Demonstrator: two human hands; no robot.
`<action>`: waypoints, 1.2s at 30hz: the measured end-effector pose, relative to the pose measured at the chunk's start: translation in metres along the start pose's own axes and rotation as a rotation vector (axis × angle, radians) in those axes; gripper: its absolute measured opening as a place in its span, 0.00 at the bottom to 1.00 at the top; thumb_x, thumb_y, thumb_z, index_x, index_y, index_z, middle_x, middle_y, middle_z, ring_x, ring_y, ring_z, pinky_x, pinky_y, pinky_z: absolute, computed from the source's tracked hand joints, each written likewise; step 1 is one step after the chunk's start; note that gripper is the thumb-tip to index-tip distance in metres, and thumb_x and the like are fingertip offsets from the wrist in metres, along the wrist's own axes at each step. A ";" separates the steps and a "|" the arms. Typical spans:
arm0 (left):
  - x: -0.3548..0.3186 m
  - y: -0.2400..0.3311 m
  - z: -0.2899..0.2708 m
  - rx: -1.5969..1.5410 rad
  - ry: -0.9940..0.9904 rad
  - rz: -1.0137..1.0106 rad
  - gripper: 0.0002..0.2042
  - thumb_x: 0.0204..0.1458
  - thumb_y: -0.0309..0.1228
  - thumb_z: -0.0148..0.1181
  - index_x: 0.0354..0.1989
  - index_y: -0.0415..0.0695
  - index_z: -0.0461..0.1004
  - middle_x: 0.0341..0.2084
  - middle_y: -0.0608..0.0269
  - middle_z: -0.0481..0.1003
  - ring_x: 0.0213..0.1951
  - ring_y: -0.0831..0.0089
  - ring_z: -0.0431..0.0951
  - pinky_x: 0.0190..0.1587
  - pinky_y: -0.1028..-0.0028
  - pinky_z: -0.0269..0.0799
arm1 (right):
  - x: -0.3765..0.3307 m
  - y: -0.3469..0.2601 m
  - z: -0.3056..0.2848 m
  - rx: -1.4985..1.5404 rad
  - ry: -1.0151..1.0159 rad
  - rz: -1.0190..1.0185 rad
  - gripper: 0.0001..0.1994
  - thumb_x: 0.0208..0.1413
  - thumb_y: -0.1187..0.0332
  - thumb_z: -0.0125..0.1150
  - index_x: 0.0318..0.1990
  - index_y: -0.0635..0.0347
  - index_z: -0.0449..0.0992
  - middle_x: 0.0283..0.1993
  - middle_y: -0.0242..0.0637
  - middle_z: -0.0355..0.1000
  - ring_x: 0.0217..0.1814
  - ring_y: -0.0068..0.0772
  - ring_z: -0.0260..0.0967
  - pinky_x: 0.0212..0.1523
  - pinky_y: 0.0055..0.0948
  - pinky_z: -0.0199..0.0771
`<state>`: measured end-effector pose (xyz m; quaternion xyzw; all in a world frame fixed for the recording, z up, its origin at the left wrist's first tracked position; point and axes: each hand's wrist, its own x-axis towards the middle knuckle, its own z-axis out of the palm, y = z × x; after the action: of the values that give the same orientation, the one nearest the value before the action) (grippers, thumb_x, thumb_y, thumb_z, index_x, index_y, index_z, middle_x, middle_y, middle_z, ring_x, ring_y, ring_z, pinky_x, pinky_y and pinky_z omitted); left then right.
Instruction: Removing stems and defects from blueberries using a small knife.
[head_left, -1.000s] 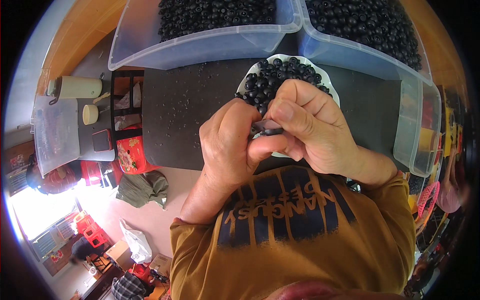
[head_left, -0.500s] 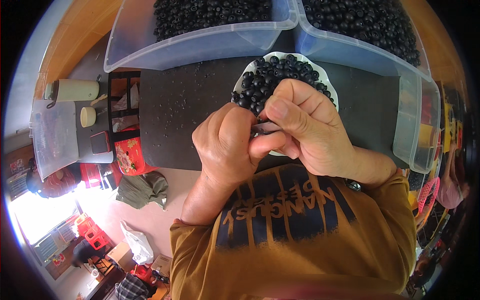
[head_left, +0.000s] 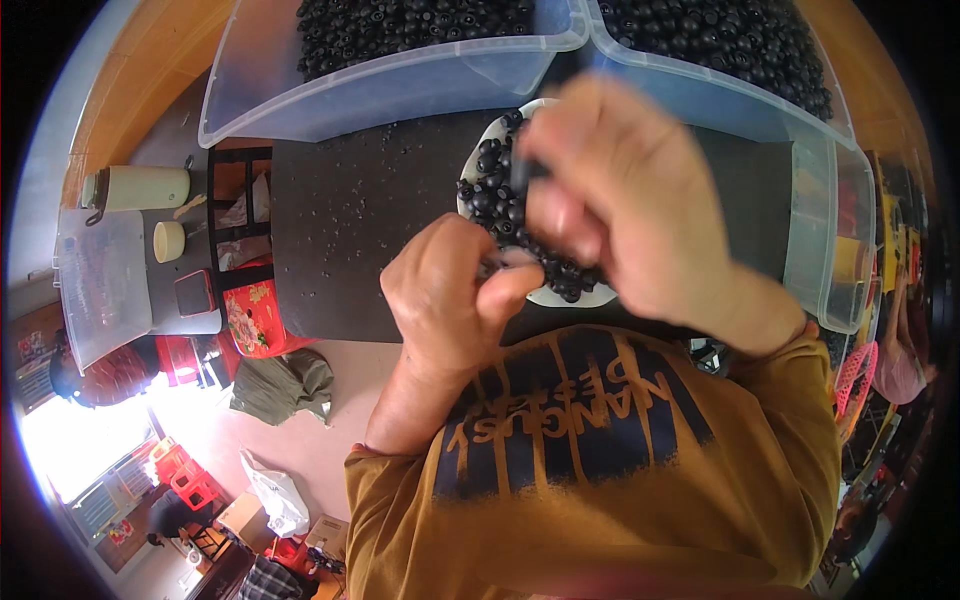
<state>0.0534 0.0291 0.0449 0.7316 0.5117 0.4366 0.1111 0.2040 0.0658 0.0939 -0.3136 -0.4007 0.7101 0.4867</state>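
A white plate heaped with small black round beads sits on a black mat. My left hand hovers at the plate's near left rim, its thumb and fingers pinched on a small black bead. My right hand is blurred above the plate and covers most of it. A dark thin streak runs up from its fingers, and what it grips is unclear. Two clear plastic bins full of the same black beads stand behind the plate, one on the left and one on the right.
Left of the mat stand a cream flask, a small round cup, a clear plastic lid and a red packet. A green cloth lies on the floor below. A pink basket and another person are at the right edge.
My hands were pressed together over the plate's near edge. My right hand has since pulled away, up and to the right, in a blur, while my left hand stays pinched at the near rim.
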 end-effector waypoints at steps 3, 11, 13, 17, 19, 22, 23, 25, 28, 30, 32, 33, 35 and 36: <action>-0.007 0.000 -0.014 -0.073 -0.079 -0.171 0.34 0.38 0.67 0.48 0.19 0.40 0.63 0.11 0.62 0.61 0.13 0.65 0.64 0.16 0.72 0.60 | 0.044 -0.038 -0.017 -0.746 -0.136 -0.542 0.12 0.58 0.63 0.50 0.41 0.64 0.68 0.26 0.34 0.67 0.24 0.19 0.61 0.25 0.16 0.62; -0.020 -0.020 -0.025 0.009 -0.067 -0.338 0.35 0.37 0.68 0.49 0.21 0.40 0.61 0.12 0.63 0.63 0.15 0.70 0.64 0.19 0.74 0.61 | 0.005 -0.005 -0.028 -0.759 -0.012 -0.589 0.17 0.52 0.73 0.56 0.50 0.65 0.65 0.51 0.40 0.64 0.47 0.25 0.63 0.41 0.22 0.64; -0.021 -0.026 -0.024 0.063 -0.087 -0.368 0.31 0.39 0.62 0.55 0.22 0.40 0.62 0.12 0.62 0.63 0.16 0.70 0.64 0.20 0.73 0.62 | -0.018 -0.002 -0.047 -1.055 -0.134 -0.497 0.14 0.51 0.73 0.56 0.46 0.66 0.68 0.50 0.40 0.65 0.45 0.26 0.64 0.40 0.20 0.64; -0.015 -0.029 -0.010 0.117 -0.071 -0.486 0.17 0.47 0.40 0.62 0.24 0.40 0.65 0.14 0.59 0.65 0.17 0.68 0.64 0.22 0.72 0.62 | -0.053 0.024 -0.075 -1.113 0.083 -0.527 0.11 0.46 0.75 0.61 0.39 0.63 0.72 0.37 0.39 0.68 0.32 0.29 0.65 0.34 0.23 0.66; -0.011 -0.024 -0.003 0.138 -0.100 -0.500 0.13 0.49 0.35 0.60 0.25 0.39 0.65 0.15 0.58 0.66 0.17 0.68 0.64 0.22 0.72 0.62 | -0.072 0.032 -0.086 -1.129 0.247 -0.390 0.09 0.45 0.76 0.61 0.36 0.63 0.72 0.35 0.39 0.68 0.31 0.32 0.65 0.33 0.24 0.66; -0.009 -0.024 0.006 0.165 -0.115 -0.481 0.13 0.50 0.36 0.59 0.24 0.39 0.65 0.15 0.58 0.67 0.17 0.70 0.64 0.23 0.73 0.62 | -0.095 0.047 -0.101 -1.128 0.298 -0.290 0.09 0.44 0.77 0.62 0.34 0.63 0.71 0.33 0.38 0.67 0.30 0.32 0.65 0.30 0.24 0.66; -0.009 -0.023 0.009 0.163 -0.125 -0.477 0.13 0.50 0.36 0.59 0.24 0.39 0.65 0.15 0.58 0.67 0.17 0.70 0.64 0.23 0.73 0.62 | -0.098 0.049 -0.104 -1.127 0.309 -0.285 0.09 0.44 0.77 0.62 0.34 0.63 0.71 0.33 0.38 0.67 0.30 0.32 0.65 0.30 0.24 0.66; -0.007 -0.022 0.014 0.169 -0.154 -0.475 0.14 0.50 0.37 0.59 0.24 0.40 0.65 0.15 0.59 0.67 0.18 0.70 0.65 0.23 0.73 0.62 | -0.099 0.055 -0.109 -1.113 0.321 -0.279 0.10 0.43 0.76 0.64 0.34 0.63 0.71 0.32 0.38 0.67 0.30 0.32 0.65 0.28 0.25 0.66; -0.006 -0.019 0.018 0.163 -0.181 -0.495 0.14 0.50 0.37 0.59 0.24 0.40 0.65 0.16 0.59 0.67 0.18 0.70 0.66 0.23 0.73 0.63 | -0.093 0.060 -0.114 -1.127 0.321 -0.299 0.11 0.42 0.74 0.65 0.34 0.62 0.71 0.30 0.37 0.66 0.28 0.32 0.64 0.27 0.26 0.65; -0.008 -0.019 0.021 0.171 -0.183 -0.485 0.14 0.50 0.37 0.59 0.24 0.40 0.65 0.15 0.59 0.67 0.18 0.70 0.66 0.23 0.73 0.63 | -0.091 0.061 -0.117 -1.129 0.310 -0.301 0.11 0.41 0.74 0.65 0.33 0.62 0.71 0.29 0.37 0.66 0.27 0.32 0.64 0.26 0.26 0.64; -0.010 -0.020 0.022 0.181 -0.179 -0.479 0.14 0.50 0.37 0.59 0.24 0.40 0.65 0.15 0.59 0.68 0.18 0.71 0.66 0.23 0.74 0.63 | -0.091 0.061 -0.121 -1.161 0.278 -0.283 0.11 0.41 0.73 0.66 0.32 0.61 0.71 0.27 0.36 0.65 0.25 0.32 0.64 0.25 0.27 0.63; -0.011 -0.019 0.022 0.179 -0.191 -0.485 0.14 0.50 0.37 0.59 0.24 0.40 0.65 0.15 0.59 0.68 0.18 0.71 0.66 0.23 0.74 0.63 | -0.092 0.061 -0.122 -1.159 0.276 -0.282 0.11 0.41 0.73 0.66 0.32 0.61 0.71 0.27 0.36 0.65 0.25 0.32 0.64 0.25 0.27 0.63; -0.011 -0.018 0.022 0.178 -0.203 -0.492 0.14 0.50 0.37 0.59 0.24 0.40 0.66 0.16 0.59 0.68 0.18 0.71 0.67 0.23 0.74 0.63 | -0.093 0.062 -0.123 -1.141 0.280 -0.250 0.10 0.41 0.72 0.66 0.31 0.60 0.71 0.27 0.35 0.65 0.24 0.31 0.64 0.23 0.27 0.61; -0.010 -0.016 0.022 0.159 -0.192 -0.508 0.13 0.49 0.37 0.59 0.24 0.40 0.66 0.16 0.59 0.68 0.18 0.72 0.66 0.24 0.74 0.63 | -0.093 0.062 -0.123 -1.139 0.280 -0.249 0.10 0.41 0.72 0.66 0.31 0.60 0.71 0.27 0.35 0.65 0.24 0.31 0.64 0.23 0.27 0.61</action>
<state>0.0579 0.0340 0.0167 0.6244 0.6984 0.2819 0.2071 0.3099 -0.0017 -0.0150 -0.5662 -0.6842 0.2730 0.3697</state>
